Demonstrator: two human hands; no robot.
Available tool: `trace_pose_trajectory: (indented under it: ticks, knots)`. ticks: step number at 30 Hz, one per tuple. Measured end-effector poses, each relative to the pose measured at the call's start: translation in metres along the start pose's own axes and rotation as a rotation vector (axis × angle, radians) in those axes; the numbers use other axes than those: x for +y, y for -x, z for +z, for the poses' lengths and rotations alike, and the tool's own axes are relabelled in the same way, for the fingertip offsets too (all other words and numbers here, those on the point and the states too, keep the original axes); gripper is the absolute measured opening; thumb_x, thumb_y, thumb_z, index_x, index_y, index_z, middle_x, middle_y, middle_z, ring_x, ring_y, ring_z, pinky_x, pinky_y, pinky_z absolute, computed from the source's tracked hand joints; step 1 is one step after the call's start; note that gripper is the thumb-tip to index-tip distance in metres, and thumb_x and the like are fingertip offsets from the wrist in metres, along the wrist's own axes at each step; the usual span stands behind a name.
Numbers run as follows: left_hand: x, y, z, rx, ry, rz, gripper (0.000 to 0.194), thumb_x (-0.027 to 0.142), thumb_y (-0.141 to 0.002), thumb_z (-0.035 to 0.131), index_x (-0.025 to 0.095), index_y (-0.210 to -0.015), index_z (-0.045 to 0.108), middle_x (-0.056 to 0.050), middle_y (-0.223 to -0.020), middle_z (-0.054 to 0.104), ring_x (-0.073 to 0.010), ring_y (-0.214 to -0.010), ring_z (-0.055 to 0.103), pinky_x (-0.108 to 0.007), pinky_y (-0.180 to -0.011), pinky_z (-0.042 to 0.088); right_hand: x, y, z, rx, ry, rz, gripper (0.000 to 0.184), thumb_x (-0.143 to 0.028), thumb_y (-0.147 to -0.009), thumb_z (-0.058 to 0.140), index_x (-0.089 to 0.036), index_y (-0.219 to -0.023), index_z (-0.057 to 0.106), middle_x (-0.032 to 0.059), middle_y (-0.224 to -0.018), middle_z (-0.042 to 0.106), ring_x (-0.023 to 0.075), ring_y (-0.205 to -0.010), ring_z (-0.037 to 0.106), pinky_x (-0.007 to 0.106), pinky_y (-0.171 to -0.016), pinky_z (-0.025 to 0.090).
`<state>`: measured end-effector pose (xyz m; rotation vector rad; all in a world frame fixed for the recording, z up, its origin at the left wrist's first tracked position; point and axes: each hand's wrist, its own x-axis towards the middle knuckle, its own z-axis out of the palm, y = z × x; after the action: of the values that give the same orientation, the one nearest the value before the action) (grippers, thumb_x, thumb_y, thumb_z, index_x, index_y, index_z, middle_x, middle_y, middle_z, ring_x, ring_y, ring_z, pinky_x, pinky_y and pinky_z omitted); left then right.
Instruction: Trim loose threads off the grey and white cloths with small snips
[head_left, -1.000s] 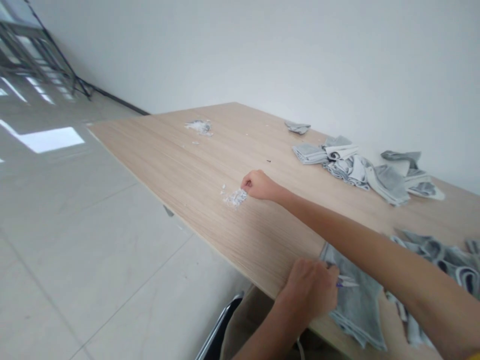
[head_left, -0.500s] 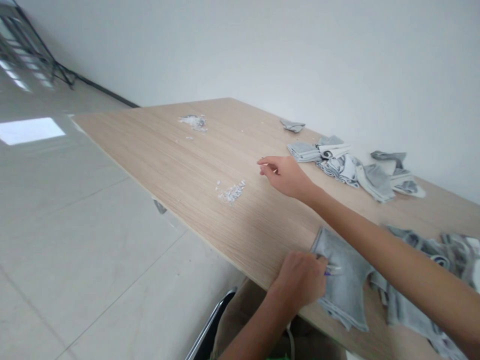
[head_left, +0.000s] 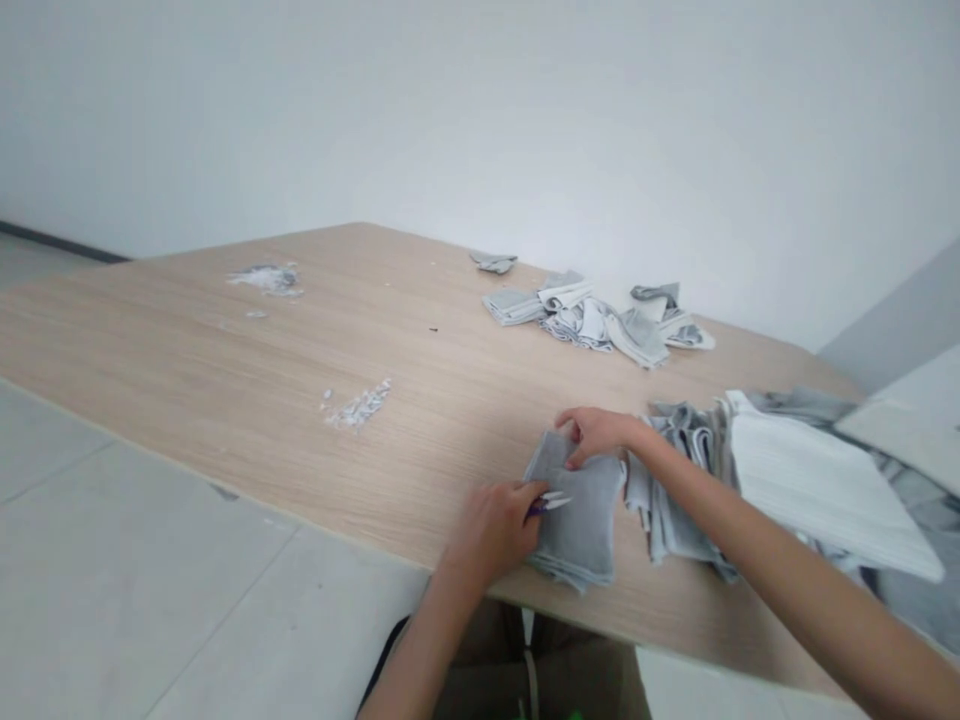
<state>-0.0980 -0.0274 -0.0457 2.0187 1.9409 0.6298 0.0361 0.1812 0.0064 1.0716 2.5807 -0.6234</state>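
While a pale wall (head_left: 480,120) fills the upper part of the frame, a wood-grain table (head_left: 450,400) spans the middle. At the right of the frame lies a row of grey cloths (head_left: 682,510), with a flat white cloth (head_left: 817,490) on top of its right part. A looser cluster of folded cloths (head_left: 577,312) lies near the wall, right of centre. At lower centre, close to the table's near edge, lies the folded grey cloth (head_left: 581,525) that both hands attend to.

The left hand (head_left: 491,525) is at its left side, fingers clenched; the right hand (head_left: 596,432) is at its top edge, thumb and forefinger apart, the thumb seemingly touching the cloth. Whether the other right fingers press on it, I cannot tell. Pale scraps lie in a patch at upper left (head_left: 270,280) and another left of centre (head_left: 360,405). Smallest are the snips (head_left: 555,500) in the left fist, points over the cloth.

The step in hand looks like positioning this cloth; the next move seems to call for the right fingertips to pinch its edge, clear of the snips' points.
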Motion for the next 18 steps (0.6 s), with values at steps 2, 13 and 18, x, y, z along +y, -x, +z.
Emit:
trace_pose_trajectory:
  ticks: [2, 13, 18]
  knots:
    - [0.0, -0.001, 0.0, 0.001, -0.015, -0.005, 0.035, 0.022, -0.089, 0.054, 0.03, -0.12, 0.067, -0.005, -0.101, 0.075, -0.0236, -0.09, 0.07, -0.033, -0.079, 0.051, 0.003, 0.006, 0.006, 0.017, -0.034, -0.008, 0.075, -0.033, -0.055, 0.086, -0.014, -0.124, 0.062, 0.0043, -0.095, 0.074, 0.0182, -0.082, 0.069, 0.022, -0.065, 0.049]
    - [-0.013, 0.001, 0.002, 0.155, 0.091, 0.046, 0.036, 0.02, -0.088, 0.051, 0.028, -0.119, 0.069, -0.002, -0.111, 0.075, -0.0212, -0.097, 0.071, -0.032, -0.088, 0.054, -0.014, 0.06, -0.016, 0.291, -0.027, -0.183, 0.019, -0.018, -0.081, 0.059, -0.014, -0.098, 0.066, 0.0108, -0.104, 0.072, 0.0208, -0.095, 0.066, 0.026, -0.077, 0.047]
    - [-0.031, 0.002, 0.005, 0.439, 0.307, 0.186, 0.028, 0.027, -0.089, 0.055, 0.022, -0.11, 0.073, -0.003, -0.107, 0.077, -0.0192, -0.095, 0.073, -0.026, -0.084, 0.057, -0.022, 0.147, -0.079, 0.531, -0.181, -0.388, 0.013, -0.018, -0.087, 0.057, -0.016, -0.099, 0.062, 0.007, -0.102, 0.07, 0.0207, -0.097, 0.064, 0.032, -0.085, 0.048]
